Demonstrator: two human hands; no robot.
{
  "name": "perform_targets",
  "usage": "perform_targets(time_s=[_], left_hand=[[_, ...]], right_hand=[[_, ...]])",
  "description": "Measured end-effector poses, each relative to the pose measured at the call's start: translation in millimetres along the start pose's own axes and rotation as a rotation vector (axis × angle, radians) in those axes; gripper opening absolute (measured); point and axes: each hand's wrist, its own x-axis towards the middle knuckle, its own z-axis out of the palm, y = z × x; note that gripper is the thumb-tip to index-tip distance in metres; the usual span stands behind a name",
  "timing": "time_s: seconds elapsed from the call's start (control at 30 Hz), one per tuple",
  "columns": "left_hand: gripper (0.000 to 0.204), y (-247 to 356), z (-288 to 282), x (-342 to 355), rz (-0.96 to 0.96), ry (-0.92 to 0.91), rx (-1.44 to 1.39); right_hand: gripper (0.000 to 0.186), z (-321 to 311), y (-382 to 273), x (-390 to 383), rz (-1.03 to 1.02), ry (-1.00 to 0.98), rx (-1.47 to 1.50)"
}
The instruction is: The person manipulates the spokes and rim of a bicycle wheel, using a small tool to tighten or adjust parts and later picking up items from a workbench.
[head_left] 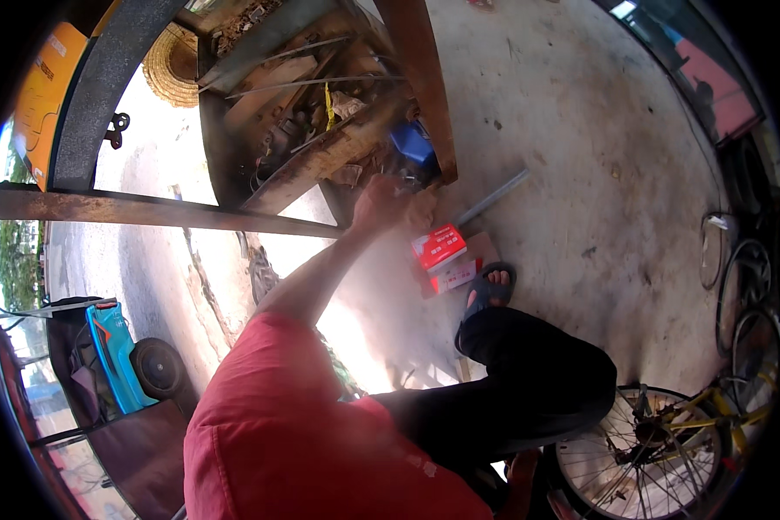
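Fingers of the bare left hand [380, 204] bunched low at the end of a forearm reaching forward, just beside the lower corner of a rusty brown metal bin [342, 143] heaped with scrap; too blurred and shadowed to make out how far open, or whether pinching anything. Just right of the fingers, close enough to seem touching though contact is impossible to confirm, a crumpled tan paper-like piece [421, 208], long axis running roughly up and down in view, upper end toward the bin. Just beyond the fingertips, up and to the right, a glossy blue plastic container [413, 142], long axis slanting from upper left to lower right, lower end beside a rusty brown steel post [426, 82]. Nearer the body and right of the hand, apart from the fingers, a small red-and-white printed cardboard box [439, 246] on the stained grey floor [598, 165], long axis rising slightly toward the right; just below, a second red-and-white piece [457, 276], beside a dark open-toed sandal [510, 276]. Beyond the box, a slim grey metal bar [494, 196], pointing up and rightward, near end close to the box. Low in view, partly hidden by a leg in black trousers [537, 368], the right hand [522, 468], near a spoked bicycle wheel [641, 446]; finger spread and any hold too obscured to judge.
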Motion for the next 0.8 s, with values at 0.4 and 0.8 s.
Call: perform_targets(time_s=[0.4, 0.8], left_hand=[[0.052, -81, -65, -127, -0.469, -0.053, -0.318], [0.037, -92, -94, -102, -0.442, 0.041, -0.669]], right_hand=[[0.014, -15, 7, 17, -0.276, -0.168, -0.305], [0.015, 29, -52, -42, -0.113, -0.155, -0.047]])
